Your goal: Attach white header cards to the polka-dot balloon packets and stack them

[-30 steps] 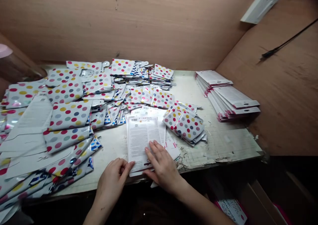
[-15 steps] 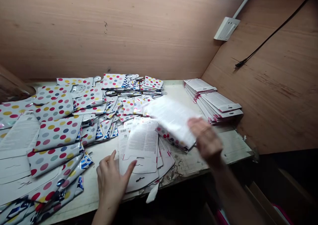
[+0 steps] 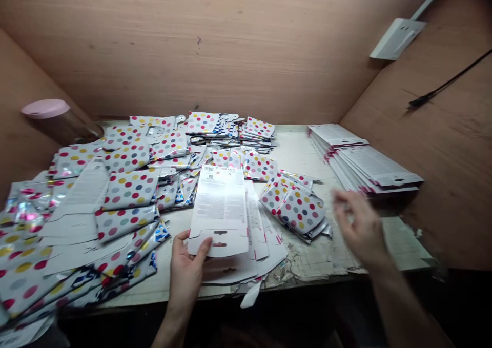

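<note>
The left hand's grip (image 3: 187, 276) is pinching a white printed card (image 3: 220, 209) by its lower edge, over loose cards (image 3: 267, 258) on the desk (image 3: 311, 261). The right hand's grip (image 3: 361, 230) is hanging wide open, blurred, beside polka-dot foil packets (image 3: 298, 209).

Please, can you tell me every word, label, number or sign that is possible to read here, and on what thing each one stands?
No word or number can be read clearly.
Barcode on the white printed card in the left hand: digits too small to read.
Paragraphs on that card: too small and blurred to read.
Stacked cards at the right: printed lines too small to read.
</note>
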Motion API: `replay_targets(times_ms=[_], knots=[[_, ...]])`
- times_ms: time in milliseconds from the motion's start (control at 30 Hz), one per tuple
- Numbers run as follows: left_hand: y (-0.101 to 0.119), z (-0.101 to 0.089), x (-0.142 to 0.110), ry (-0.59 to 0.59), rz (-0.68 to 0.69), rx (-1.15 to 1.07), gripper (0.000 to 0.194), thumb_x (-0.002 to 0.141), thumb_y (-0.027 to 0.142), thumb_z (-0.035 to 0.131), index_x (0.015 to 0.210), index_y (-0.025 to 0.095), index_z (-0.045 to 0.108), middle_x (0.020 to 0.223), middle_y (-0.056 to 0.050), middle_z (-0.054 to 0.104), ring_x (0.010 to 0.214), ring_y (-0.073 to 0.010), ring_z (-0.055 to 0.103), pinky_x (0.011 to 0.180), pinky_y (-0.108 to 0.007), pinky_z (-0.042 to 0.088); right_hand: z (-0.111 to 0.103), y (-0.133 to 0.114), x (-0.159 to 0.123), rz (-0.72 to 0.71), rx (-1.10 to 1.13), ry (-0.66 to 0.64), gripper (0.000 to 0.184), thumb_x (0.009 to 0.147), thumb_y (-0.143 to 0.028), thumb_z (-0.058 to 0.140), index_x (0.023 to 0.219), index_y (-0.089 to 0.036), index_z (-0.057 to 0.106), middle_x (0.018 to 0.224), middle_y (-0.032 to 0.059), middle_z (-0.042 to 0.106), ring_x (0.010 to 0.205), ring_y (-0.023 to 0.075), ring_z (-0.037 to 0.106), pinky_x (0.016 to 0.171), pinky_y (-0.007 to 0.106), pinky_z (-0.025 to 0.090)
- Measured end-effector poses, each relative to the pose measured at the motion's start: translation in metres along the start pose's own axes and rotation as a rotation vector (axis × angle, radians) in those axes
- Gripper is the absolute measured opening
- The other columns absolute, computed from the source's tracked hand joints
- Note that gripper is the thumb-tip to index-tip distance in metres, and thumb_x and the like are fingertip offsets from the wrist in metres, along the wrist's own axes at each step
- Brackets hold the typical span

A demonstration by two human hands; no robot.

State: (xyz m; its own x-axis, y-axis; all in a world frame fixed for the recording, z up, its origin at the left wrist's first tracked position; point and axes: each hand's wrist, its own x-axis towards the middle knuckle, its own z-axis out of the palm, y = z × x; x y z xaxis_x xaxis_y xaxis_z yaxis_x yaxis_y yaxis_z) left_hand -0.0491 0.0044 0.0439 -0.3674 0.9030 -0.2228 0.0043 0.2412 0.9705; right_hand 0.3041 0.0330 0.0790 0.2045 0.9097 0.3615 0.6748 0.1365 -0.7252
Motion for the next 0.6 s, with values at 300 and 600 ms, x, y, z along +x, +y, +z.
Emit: replay_targets(times_ms=[300, 600], knots=[[-0.005, 0.015, -0.03, -0.091, 0.069, -0.129, 0.042, 0.079, 0.035, 0.07, 0.113, 0.021, 0.049, 0.109, -0.008, 0.069, 0.099, -0.0226, 0.068, 0.09, -0.037, 0.053, 0.13, -0.137, -0.096, 0.956, 1.51, -0.387, 0.039, 0.079, -0.036, 0.073, 0.109, -0.015, 0.061, 0.074, -0.0029, 0.062, 0.04, 0.0023, 0.052, 0.037, 0.012, 0.037], [-0.035, 0.007, -0.056, -0.053, 0.044, 0.161, 0.052, 0.072, 0.047, 0.071, 0.113, 0.023, 0.049, 0.087, -0.007, 0.071, 0.079, -0.0278, 0.071, 0.066, -0.036, 0.056, 0.144, -0.153, -0.099, 0.956, 1.622, -0.27, 0.026, 0.074, -0.039, 0.076, 0.078, -0.016, 0.063, 0.071, 0.0011, 0.065, 0.058, 0.0112, 0.056, 0.057, 0.023, 0.049]])
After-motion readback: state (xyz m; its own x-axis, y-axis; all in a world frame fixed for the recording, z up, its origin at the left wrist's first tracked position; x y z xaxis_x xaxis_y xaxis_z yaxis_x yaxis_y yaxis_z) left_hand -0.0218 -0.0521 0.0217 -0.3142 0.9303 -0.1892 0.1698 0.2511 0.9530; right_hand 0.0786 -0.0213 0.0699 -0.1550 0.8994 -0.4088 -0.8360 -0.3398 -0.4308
